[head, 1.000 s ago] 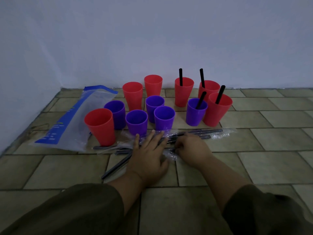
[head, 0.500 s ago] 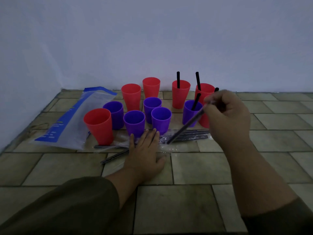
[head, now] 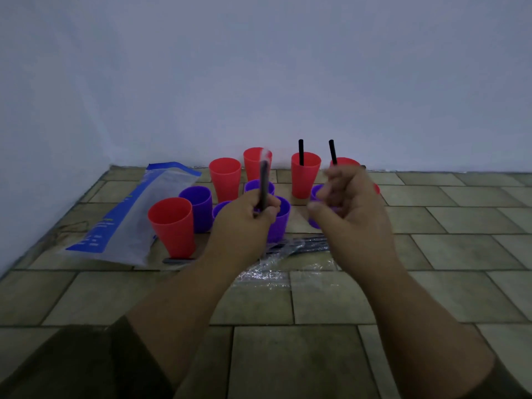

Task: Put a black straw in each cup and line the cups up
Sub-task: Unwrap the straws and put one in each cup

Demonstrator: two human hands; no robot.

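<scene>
2 red cups near the wall already have straws in them: the strawed red cup (head: 305, 177) holds an upright straw (head: 301, 152), and the half-hidden red cup (head: 345, 162), behind the right hand (head: 354, 214), holds a leaning straw (head: 332, 152). The left hand (head: 244, 226) is raised above the floor, fingers curled round a held straw (head: 263, 185), gripping its lower end so that it stands nearly upright in front of the cups; its top is blurred and pale, in line with the back red cup (head: 253, 167). The right hand is raised just beside it, fingers curled in toward the palm, but it is smeared by motion and I cannot tell whether it pinches anything. 3 more red cups are not yet filled: the back one, the middle red cup (head: 225, 180) and the front red cup (head: 171, 226), furthest left. Among them stand purple cups, likewise unfilled: the left purple cup (head: 197, 207) just beside the front red one, the far purple cup (head: 252, 187) behind the held straw, and the near purple cup (head: 280, 223) partly covered by the left hand. 1 more, the right purple cup (head: 316, 194), peeks out at the right hand's left edge, its inside hidden. On the tiled floor (head: 460, 254) below the hands lies a clear wrapper (head: 267, 273) with spare straws (head: 313, 242) in it, a loose straw (head: 178, 260) pokes out at the front red cup's base, and left of the cups a blue and clear plastic bag (head: 129, 220) lies flat
</scene>
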